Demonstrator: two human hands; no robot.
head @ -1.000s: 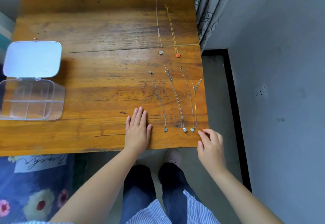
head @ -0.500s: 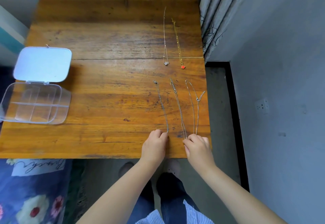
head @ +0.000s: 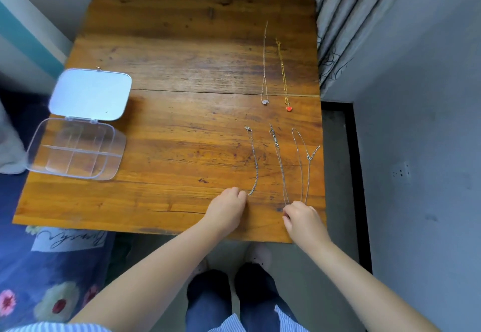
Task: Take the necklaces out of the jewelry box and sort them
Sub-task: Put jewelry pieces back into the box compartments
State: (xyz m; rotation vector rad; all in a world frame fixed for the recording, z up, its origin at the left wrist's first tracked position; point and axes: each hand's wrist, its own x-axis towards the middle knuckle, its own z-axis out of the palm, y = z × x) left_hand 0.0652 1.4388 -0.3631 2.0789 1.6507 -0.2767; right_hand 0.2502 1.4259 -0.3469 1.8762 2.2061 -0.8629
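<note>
Since 0.5 s earlier the left hand (head: 227,210) had slid its thin silver chain (head: 253,161) leftward, fingers curled on its end, while the right hand (head: 302,218) pinched the 2 neighbouring silver necklaces (head: 281,165), spacing the sorted row.

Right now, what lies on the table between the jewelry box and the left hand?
Nothing: in the head view, only bare wooden table lies between the open jewelry box and the left hand.

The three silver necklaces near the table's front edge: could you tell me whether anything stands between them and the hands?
Nothing visible does. The left hand is closed at the near end of the leftmost silver necklace, and the right hand at the near ends of the other two.
</note>
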